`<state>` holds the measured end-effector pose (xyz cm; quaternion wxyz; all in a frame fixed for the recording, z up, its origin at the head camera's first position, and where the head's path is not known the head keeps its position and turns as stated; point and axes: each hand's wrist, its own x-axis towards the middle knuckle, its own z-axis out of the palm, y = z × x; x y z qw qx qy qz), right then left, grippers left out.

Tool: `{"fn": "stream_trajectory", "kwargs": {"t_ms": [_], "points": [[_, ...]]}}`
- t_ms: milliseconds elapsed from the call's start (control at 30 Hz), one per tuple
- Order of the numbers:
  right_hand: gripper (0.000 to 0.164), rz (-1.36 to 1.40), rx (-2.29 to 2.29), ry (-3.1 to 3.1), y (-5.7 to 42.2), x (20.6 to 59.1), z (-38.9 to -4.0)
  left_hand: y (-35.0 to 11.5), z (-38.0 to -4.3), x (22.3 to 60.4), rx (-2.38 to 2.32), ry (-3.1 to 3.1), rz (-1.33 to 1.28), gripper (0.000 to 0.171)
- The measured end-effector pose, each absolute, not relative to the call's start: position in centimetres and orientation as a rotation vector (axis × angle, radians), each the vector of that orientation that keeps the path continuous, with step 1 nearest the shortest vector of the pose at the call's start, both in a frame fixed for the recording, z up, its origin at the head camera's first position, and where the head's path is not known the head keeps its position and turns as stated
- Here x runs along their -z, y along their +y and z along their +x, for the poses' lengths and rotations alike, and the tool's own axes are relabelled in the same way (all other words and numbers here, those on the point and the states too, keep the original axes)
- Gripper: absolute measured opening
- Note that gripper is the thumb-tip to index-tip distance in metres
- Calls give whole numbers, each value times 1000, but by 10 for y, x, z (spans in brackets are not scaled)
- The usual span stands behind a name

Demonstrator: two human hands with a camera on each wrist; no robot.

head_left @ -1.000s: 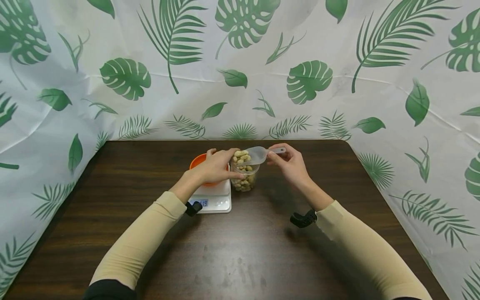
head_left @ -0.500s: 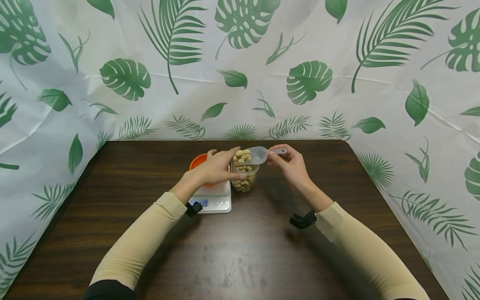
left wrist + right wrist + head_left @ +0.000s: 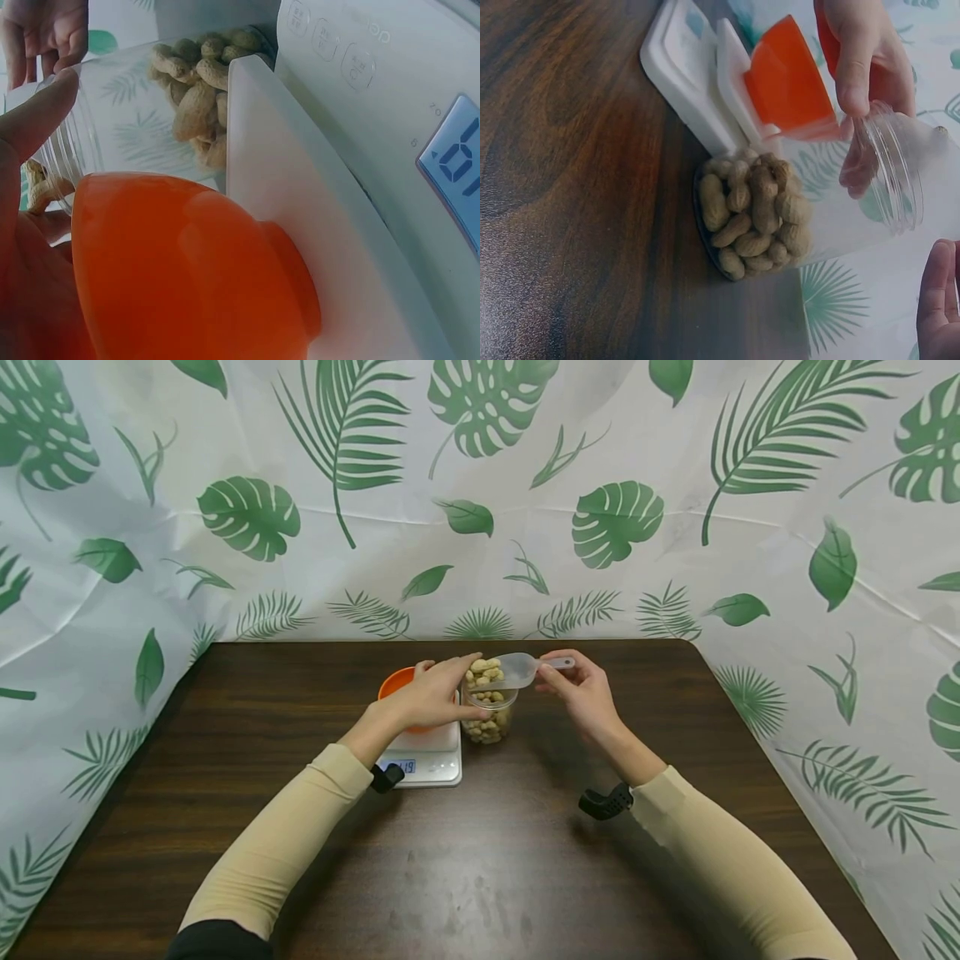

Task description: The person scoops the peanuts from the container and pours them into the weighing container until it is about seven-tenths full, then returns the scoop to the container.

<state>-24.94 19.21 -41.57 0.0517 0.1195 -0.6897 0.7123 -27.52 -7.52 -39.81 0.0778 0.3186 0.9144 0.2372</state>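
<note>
A clear plastic jar (image 3: 825, 217) with peanuts (image 3: 754, 217) in its lower part stands on the table. At its rim, my left hand (image 3: 431, 697) holds it between thumb and fingers. The handle of a translucent scoop (image 3: 517, 670) is pinched by my right hand (image 3: 581, 689). The scoop lies nearly level at the jar's mouth, with several peanuts (image 3: 483, 672) in its front end. Beneath my left hand an orange bowl (image 3: 187, 270) sits on a white kitchen scale (image 3: 431, 768). The bowl's inside is mostly hidden.
The scale stands directly left of the jar, its lit display (image 3: 405, 766) facing me and partly covered by my wrist. A dark wooden table (image 3: 465, 877) extends around them. Behind it hangs a leaf-patterned sheet (image 3: 525, 577).
My right hand and the scoop have shifted very slightly to the right. My left hand, the jar, the bowl and the scale hold their places.
</note>
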Motion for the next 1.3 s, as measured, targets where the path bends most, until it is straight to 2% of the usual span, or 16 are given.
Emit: {"fn": "stream_trajectory", "kwargs": {"t_ms": [200,567,900,1300], "points": [[23,354,-2220,-2056,192,418,-249,-75,-276,399,-734,2724,967,100],[32,372,-2314,-1958,191,420,-249,-73,-274,400,-764,2731,952,107],[25,354,-2368,-1923,192,420,-247,-73,-276,400,-763,2744,948,108],[24,357,-2382,-1906,192,419,-245,-74,-276,401,-760,2754,946,108]]}}
